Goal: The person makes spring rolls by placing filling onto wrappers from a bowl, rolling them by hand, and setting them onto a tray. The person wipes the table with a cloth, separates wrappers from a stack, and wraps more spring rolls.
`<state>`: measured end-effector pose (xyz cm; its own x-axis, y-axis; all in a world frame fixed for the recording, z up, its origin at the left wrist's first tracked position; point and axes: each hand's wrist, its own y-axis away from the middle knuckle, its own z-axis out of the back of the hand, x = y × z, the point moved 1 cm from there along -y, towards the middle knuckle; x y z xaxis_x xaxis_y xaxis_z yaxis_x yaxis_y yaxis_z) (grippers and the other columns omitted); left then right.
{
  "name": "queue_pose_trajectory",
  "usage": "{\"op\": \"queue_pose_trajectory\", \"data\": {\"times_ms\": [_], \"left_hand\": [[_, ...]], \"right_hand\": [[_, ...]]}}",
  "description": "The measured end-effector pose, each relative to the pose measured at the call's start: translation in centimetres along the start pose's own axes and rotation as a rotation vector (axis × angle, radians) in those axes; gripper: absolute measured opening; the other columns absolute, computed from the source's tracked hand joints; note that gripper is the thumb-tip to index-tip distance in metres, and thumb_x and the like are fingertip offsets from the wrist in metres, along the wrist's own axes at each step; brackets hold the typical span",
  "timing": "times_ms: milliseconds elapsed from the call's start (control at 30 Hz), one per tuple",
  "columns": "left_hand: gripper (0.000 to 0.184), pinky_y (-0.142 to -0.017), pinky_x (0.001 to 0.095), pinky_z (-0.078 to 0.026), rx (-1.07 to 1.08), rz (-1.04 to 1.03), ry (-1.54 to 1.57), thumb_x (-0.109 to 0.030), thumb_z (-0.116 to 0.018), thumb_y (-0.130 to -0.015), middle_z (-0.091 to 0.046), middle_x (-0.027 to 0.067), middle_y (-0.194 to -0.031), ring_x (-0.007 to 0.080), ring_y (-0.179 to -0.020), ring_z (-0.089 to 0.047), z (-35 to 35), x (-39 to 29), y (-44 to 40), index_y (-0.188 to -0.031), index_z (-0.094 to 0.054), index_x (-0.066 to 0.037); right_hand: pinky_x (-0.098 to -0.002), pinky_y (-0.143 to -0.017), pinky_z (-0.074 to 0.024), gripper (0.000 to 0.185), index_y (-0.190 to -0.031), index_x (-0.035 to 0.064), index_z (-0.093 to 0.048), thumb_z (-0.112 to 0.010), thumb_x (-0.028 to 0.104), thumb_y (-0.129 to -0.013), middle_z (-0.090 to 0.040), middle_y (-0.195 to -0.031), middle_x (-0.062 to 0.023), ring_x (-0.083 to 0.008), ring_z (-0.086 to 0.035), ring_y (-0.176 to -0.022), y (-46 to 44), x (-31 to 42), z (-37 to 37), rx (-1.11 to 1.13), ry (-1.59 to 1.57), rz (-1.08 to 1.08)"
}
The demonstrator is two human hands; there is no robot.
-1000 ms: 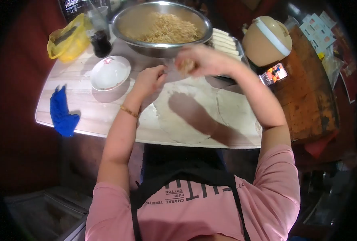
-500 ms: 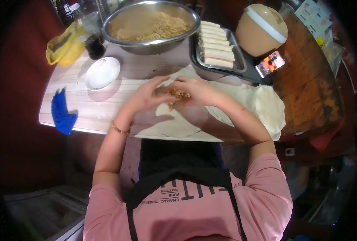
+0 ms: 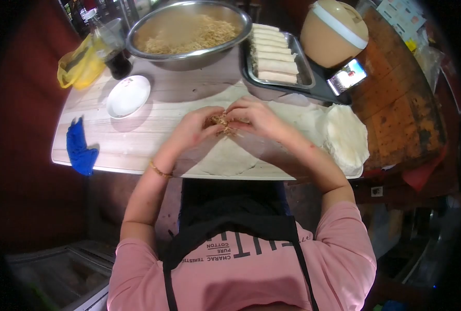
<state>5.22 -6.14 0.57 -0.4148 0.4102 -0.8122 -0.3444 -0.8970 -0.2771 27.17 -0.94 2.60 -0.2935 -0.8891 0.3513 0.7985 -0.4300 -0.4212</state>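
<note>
Hands together, left hand (image 3: 194, 128) and right hand (image 3: 255, 118) both with fingers curled onto one clump of shredded filling. Rest, big to small: pale counter (image 3: 119, 147) under everything; steel bowl (image 3: 189, 58) at its far side, heaped with more shreds; tan lidded container (image 3: 321, 41) far right; metal tray (image 3: 307, 84) left of it, row of pale rolls (image 3: 276, 67) inside; wrapper stack (image 3: 346, 137) by right forearm; flat wrapper (image 3: 229, 164) below hands; white dish (image 3: 129, 98) left; filling clump (image 3: 218, 120) between fingertips, over that flat wrapper.
</note>
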Motion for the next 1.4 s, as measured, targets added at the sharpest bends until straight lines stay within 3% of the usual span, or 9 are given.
{"op": "queue_pose_trajectory", "data": {"times_ms": [267,333,433,733,867,933,1033,1267,1400], "left_hand": [[0.044,-0.080,0.0348,-0.055,0.060,0.025,-0.010,-0.015,-0.075,-0.084,-0.071,0.0179,-0.105,0.0270,-0.094,-0.071,0.7,0.6,0.4,-0.123,-0.062,0.000],[0.048,-0.093,0.0403,-0.051,0.025,-0.113,-0.127,-0.016,-0.075,-0.083,-0.069,0.0164,-0.112,0.0301,-0.105,-0.067,0.5,0.1,0.7,-0.127,-0.060,-0.003],[0.052,-0.106,0.0480,-0.041,0.009,-0.164,-0.250,-0.019,-0.076,-0.082,-0.067,0.0165,-0.119,0.0334,-0.112,-0.062,0.1,-0.5,0.6,-0.129,-0.059,-0.004],[0.057,-0.117,0.0499,-0.028,0.089,-0.116,-0.273,-0.020,-0.077,-0.083,-0.065,0.0167,-0.126,0.0316,-0.121,-0.058,1.2,1.2,1.3,-0.134,-0.057,-0.003],[0.061,-0.113,0.0462,-0.036,0.052,-0.107,-0.248,-0.021,-0.078,-0.082,-0.063,0.0177,-0.129,0.0329,-0.119,-0.059,1.7,-0.6,1.6,-0.136,-0.055,-0.003],[0.065,-0.102,0.0404,-0.046,0.055,0.005,-0.102,-0.020,-0.079,-0.080,-0.061,0.0181,-0.132,0.0339,-0.117,-0.060,1.1,-1.6,1.1,-0.137,-0.054,-0.003],[0.062,-0.092,0.0368,-0.051,0.009,-0.076,-0.181,-0.018,-0.080,-0.080,-0.065,0.0189,-0.124,0.0327,-0.111,-0.064,-0.3,-0.8,0.3,-0.135,-0.056,-0.002],[0.048,-0.082,0.0420,-0.051,0.044,0.091,-0.122,-0.016,-0.076,-0.078,-0.067,0.0207,-0.107,0.0402,-0.096,-0.064,-0.9,-0.4,0.7,-0.123,-0.063,-0.006],[0.042,-0.079,0.0419,-0.052,-0.129,-0.160,-0.146,-0.015,-0.077,-0.079,-0.068,0.0181,-0.110,0.0374,-0.092,-0.066,-0.5,-0.5,1.3,-0.117,-0.066,-0.004]], "right_hand": [[-0.0415,-0.098,-0.0396,0.030,-0.107,0.0112,-0.068,-0.075,0.024,-0.081,-0.066,-0.109,-0.0058,-0.0299,-0.058,-0.106,0.8,-0.3,-0.4,0.060,0.041,-0.116],[-0.0422,-0.098,-0.0401,0.038,-0.113,0.0093,-0.067,-0.075,0.027,-0.080,-0.065,-0.108,-0.0073,-0.0313,-0.058,-0.105,1.0,-0.3,-0.8,-0.112,0.047,-0.031],[-0.0443,-0.099,-0.0389,0.043,-0.115,0.0077,-0.066,-0.076,0.029,-0.080,-0.065,-0.111,-0.0095,-0.0309,-0.057,-0.107,1.2,-0.3,-0.9,-0.006,0.061,-0.063],[-0.0445,-0.099,-0.0389,0.050,-0.120,0.0076,-0.065,-0.078,0.032,-0.078,-0.063,-0.117,-0.0111,-0.0297,-0.055,-0.113,0.8,-0.7,-0.5,0.089,0.049,-0.115],[-0.0428,-0.100,-0.0394,0.054,-0.121,0.0065,-0.064,-0.079,0.033,-0.077,-0.061,-0.119,-0.0127,-0.0308,-0.054,-0.115,0.3,0.0,0.3,0.092,0.052,-0.144],[-0.0430,-0.101,-0.0403,0.056,-0.122,0.0051,-0.063,-0.080,0.032,-0.076,-0.060,-0.120,-0.0146,-0.0333,-0.054,-0.116,-0.1,-0.3,0.3,0.082,-0.018,-0.092],[-0.0436,-0.098,-0.0438,0.055,-0.122,0.0030,-0.063,-0.079,0.030,-0.076,-0.061,-0.118,-0.0170,-0.0366,-0.056,-0.112,0.0,-0.9,-0.5,0.124,-0.064,-0.118],[-0.0435,-0.092,-0.0484,0.053,-0.119,0.0012,-0.063,-0.080,0.023,-0.074,-0.063,-0.110,-0.0188,-0.0387,-0.060,-0.103,0.8,-0.9,-1.0,0.156,-0.118,-0.182],[-0.0437,-0.091,-0.0479,0.044,-0.115,0.0039,-0.065,-0.079,0.019,-0.075,-0.064,-0.109,-0.0153,-0.0365,-0.059,-0.104,0.2,0.4,-0.3,0.049,-0.157,-0.103]]}}
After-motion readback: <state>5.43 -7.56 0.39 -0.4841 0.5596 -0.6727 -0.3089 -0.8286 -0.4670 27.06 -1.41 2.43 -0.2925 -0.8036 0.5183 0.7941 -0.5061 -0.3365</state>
